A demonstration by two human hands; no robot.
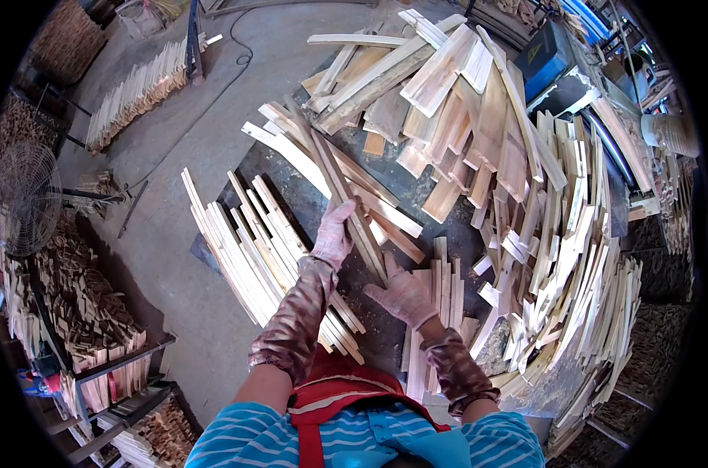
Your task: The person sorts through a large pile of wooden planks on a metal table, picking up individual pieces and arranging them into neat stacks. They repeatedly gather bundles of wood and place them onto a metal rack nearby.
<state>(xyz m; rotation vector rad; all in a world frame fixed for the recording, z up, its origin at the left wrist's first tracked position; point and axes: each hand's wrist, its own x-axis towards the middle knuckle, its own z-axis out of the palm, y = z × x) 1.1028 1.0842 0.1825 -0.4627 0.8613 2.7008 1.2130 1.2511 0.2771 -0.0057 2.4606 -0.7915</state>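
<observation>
The gloved left grip [335, 232] reaches farther forward, fingers curled closed. Behind it, the left forearm [298, 316] slants inward, its patterned sleeve meeting the glove. Right of and nearer the body than that grip, the gloved right grip [407, 295] has its thumb spread leftward, away from its fingers. Just behind it, the right wrist [431, 327] shows bare above another sleeve [459, 370].
</observation>
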